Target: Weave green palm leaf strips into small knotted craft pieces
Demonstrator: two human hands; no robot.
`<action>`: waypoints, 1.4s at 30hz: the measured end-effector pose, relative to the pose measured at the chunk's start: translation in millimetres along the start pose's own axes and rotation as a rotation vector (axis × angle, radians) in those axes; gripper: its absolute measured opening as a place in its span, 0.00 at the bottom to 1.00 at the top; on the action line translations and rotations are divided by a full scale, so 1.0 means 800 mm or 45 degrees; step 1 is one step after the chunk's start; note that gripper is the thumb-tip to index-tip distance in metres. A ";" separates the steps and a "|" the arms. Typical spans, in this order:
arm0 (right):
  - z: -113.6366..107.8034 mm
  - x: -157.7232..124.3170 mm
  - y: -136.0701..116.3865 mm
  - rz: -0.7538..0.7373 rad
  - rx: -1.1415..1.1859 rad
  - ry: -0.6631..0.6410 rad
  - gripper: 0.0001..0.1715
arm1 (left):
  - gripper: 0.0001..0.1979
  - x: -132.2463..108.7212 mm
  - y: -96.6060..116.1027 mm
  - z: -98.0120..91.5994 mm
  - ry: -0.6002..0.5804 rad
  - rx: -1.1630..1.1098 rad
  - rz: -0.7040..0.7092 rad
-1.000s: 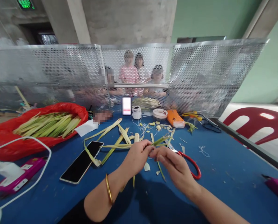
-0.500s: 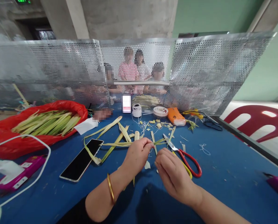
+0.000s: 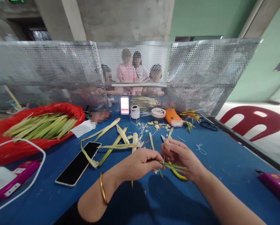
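My left hand (image 3: 144, 162) is closed in a pinch on a small bundle of green leaf strips (image 3: 175, 167), whose ends point right under my right palm. My right hand (image 3: 183, 156) has thumb and fingers pinched together just above the bundle, on a thin white thread (image 3: 163, 158) that runs down to the strips. Beneath my right hand lie scissors; only a blade tip and the yellow handle (image 3: 179, 176) show, and the rest is hidden. Pale dried husk strips (image 3: 117, 145) lie crossed on the table to the left of my hands.
A black-screened phone (image 3: 78, 164) lies left, near a purple power strip (image 3: 13, 179) and a red bag (image 3: 46, 107) of green husks. Behind are a white thread spool (image 3: 135, 112), a tape roll (image 3: 158, 113), an orange packet (image 3: 174, 117) and a perforated metal divider (image 3: 135, 72), with people beyond.
My right hand has turned and lifted beside the left, now covering most of the scissors. The green bundle has come nearer to me, and a thread shows between my hands. The view has shifted slightly.
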State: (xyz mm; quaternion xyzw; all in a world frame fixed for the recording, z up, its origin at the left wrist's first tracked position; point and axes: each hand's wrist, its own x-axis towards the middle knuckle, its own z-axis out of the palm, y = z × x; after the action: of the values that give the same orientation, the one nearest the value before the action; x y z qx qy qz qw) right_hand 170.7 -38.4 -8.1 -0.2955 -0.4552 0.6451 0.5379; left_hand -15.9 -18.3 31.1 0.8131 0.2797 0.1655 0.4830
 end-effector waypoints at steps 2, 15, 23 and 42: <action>0.002 0.005 0.010 0.101 0.251 0.038 0.14 | 0.07 0.003 -0.001 0.004 0.110 -0.208 -0.066; 0.038 -0.023 0.034 -0.590 -0.957 0.144 0.12 | 0.09 0.018 -0.026 0.019 0.767 0.003 -0.166; 0.041 -0.028 0.026 -0.805 -1.286 -0.049 0.11 | 0.10 0.019 -0.032 0.019 0.710 0.059 -0.186; 0.018 -0.002 0.013 0.185 0.434 0.277 0.10 | 0.13 0.012 -0.019 0.030 0.318 -1.367 -0.368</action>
State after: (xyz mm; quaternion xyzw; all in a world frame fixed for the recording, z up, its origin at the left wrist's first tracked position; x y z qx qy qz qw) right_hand 154.1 -44.0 -11.5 -0.3001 -0.2561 0.7141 0.5783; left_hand 0.3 -23.3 6.1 0.3813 0.3196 0.3116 0.8095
